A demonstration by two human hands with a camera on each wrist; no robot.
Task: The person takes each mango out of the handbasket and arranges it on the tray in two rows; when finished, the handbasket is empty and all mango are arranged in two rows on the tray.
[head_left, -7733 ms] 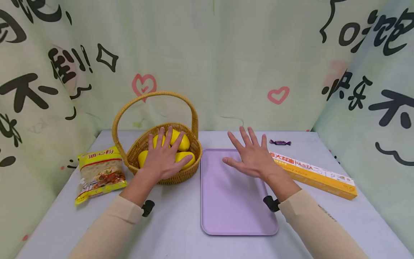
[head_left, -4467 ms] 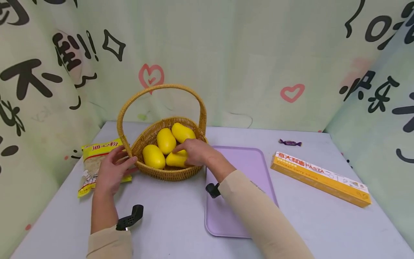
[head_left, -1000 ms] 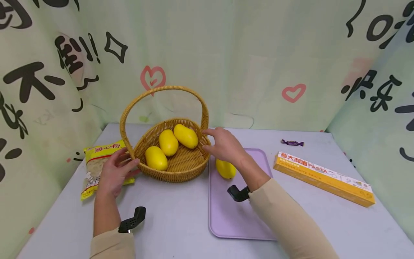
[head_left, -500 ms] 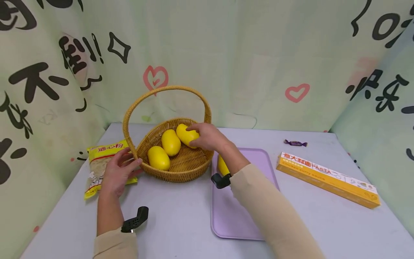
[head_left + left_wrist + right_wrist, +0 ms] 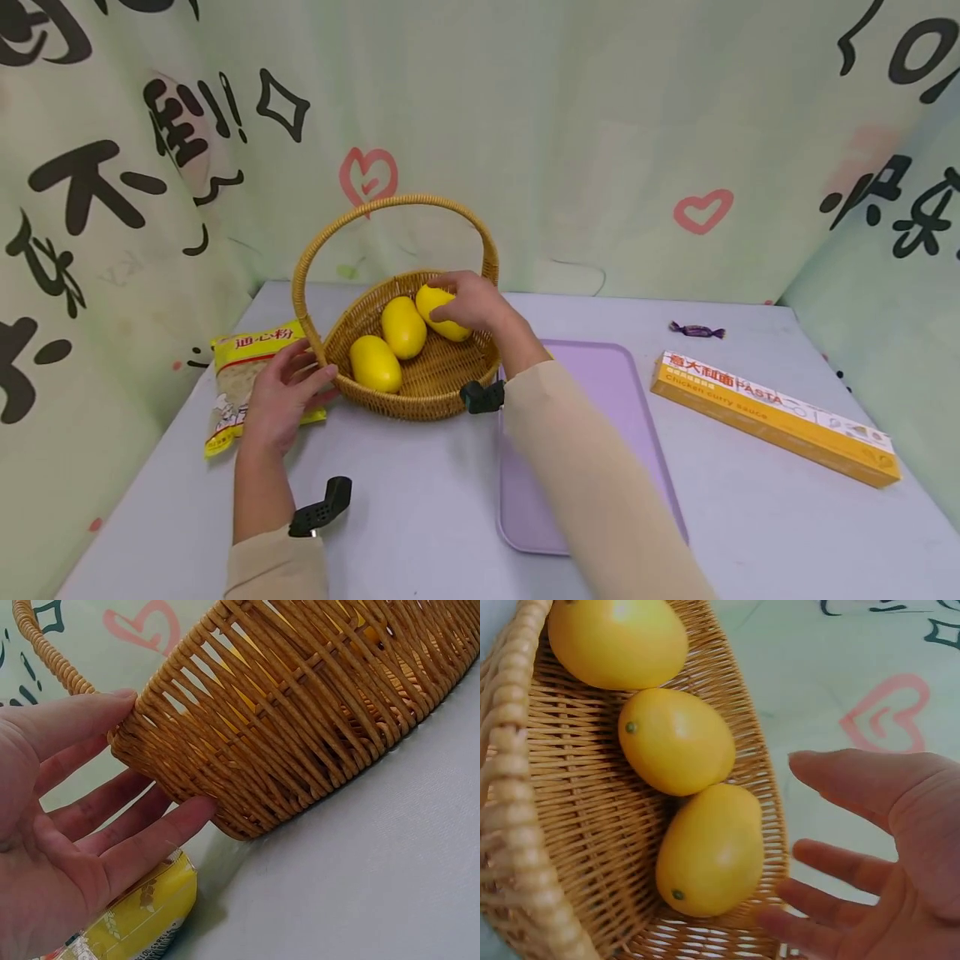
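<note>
The left hand [image 5: 282, 398] is gripping the basket [image 5: 405, 407], probably steadying it; the right hand [image 5: 477, 302] is hovering wide near a fruit [image 5: 712, 851].

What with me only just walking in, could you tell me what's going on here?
A person is handling a round, brown woven basket. The left hand holds its left side. Inside lie three smooth, oval yellow fruits; the right hand is at the rearmost, though no firm grip shows. A flat, rectangular lavender tray lies beside the basket, partly hidden by the right arm's beige sleeve.
</note>
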